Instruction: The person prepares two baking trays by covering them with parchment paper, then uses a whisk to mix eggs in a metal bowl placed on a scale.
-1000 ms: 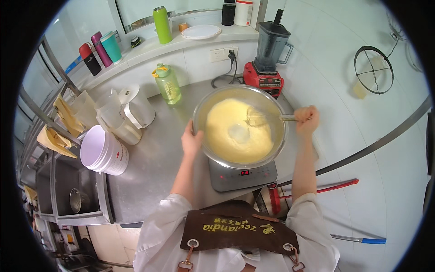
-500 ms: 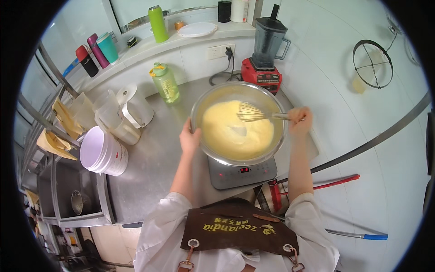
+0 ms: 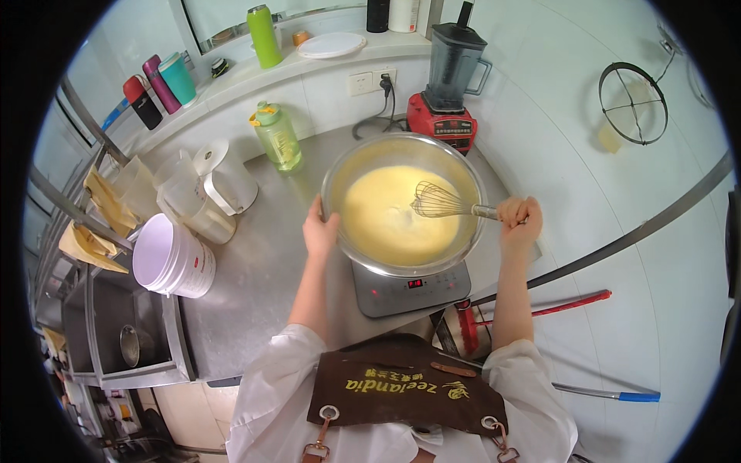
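Observation:
A wide steel mixing bowl (image 3: 457,258) rests on a dark induction cooktop (image 3: 413,295) whose display glows red. Pale yellow batter (image 3: 386,231), smooth and liquid, fills its lower part. My left hand (image 3: 319,231) grips the bowl's left rim, thumb apart from the fingers. At the right side my right hand (image 3: 520,217) is closed round the handle of a wire whisk (image 3: 440,202). The whisk leans over the right rim, its wires at the batter's surface.
Behind the bowl stand a red-based blender (image 3: 444,116) and a green water bottle (image 3: 276,139). To the left are a white bucket (image 3: 193,270), a white jug (image 3: 231,181) and a sink (image 3: 150,355). A ledge (image 3: 324,65) holding bottles runs along the back wall.
The whisk has shifted right and slightly down in the bowl, and my right hand has moved outward with it. My left hand keeps its place on the rim.

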The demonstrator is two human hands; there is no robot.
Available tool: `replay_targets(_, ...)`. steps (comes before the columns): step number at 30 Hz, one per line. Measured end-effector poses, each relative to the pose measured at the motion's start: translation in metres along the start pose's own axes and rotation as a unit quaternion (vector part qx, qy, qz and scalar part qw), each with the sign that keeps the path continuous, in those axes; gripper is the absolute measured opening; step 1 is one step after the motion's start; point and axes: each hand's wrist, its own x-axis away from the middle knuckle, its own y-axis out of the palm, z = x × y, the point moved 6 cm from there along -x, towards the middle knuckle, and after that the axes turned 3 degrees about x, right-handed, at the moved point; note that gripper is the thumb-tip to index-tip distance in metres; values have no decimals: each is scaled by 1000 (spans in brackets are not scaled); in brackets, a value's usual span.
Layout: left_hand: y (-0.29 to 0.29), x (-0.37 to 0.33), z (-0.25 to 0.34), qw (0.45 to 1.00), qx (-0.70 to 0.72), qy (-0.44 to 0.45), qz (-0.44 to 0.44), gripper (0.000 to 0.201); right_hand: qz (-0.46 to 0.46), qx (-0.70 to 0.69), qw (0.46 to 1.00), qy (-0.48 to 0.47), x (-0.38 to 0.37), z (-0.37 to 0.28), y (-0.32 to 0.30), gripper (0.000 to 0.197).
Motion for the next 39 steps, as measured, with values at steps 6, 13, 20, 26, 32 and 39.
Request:
replay_targets(6, -4, 2, 2, 1000, 2, -6, 6, 67, 15, -32, 999, -41, 38, 8, 3, 40)
replay_targets(13, -2, -3, -9, 1000, -4, 1, 10, 67, 9, -25, 997, -77, 50, 3, 8, 40)
replay_targets(20, -2, -2, -6, 1000, -12, -3, 12, 67, 42, -5, 996, -81, 61, 3, 11, 39)
replay_targets(26, -3, -1, -5, 1000, -11, -7, 9, 67, 58, -6, 995, -77, 65, 5, 5, 40)
replay_targets(32, -4, 1, 1, 1000, -20, 2, 8, 67, 65, -3, 995, -79, 67, 6, 2, 40)
replay_targets(39, -3, 2, 0, 1000, -1, -6, 9, 68, 69, -8, 994, -81, 69, 7, -2, 39)
